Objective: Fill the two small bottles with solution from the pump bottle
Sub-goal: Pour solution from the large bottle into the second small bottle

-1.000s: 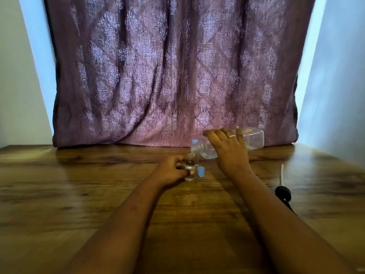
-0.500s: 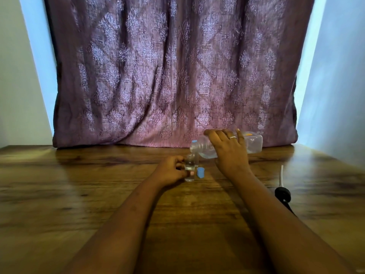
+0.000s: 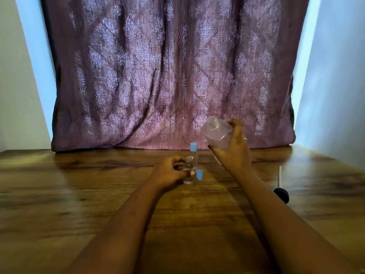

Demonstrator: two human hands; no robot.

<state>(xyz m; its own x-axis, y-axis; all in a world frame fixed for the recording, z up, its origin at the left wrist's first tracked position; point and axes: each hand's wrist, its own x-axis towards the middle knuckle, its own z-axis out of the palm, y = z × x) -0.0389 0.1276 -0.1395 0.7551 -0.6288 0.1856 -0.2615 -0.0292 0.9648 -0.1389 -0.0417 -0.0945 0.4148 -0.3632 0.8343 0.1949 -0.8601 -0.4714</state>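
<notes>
My left hand point(image 3: 169, 173) grips an uncapped small clear bottle point(image 3: 188, 171) that stands on the wooden table point(image 3: 79, 194). Its blue cap point(image 3: 199, 174) lies just to its right. A second small bottle point(image 3: 193, 153) with a blue cap on stands right behind the first. My right hand point(image 3: 234, 153) holds the big clear pump bottle point(image 3: 216, 132), lifted up and to the right of the small bottles, its open neck tipped up and toward me, blurred. The removed pump head point(image 3: 281, 191), black with a white tube, lies on the table at the right.
A purple patterned curtain point(image 3: 169, 76) hangs behind the table's far edge. Pale walls stand at left and right. The table's right edge runs diagonally near the pump head.
My right hand has swung the pump bottle up and away from the small bottle's mouth, from lying tilted over it to neck-up. My left hand keeps its grip on the small bottle.
</notes>
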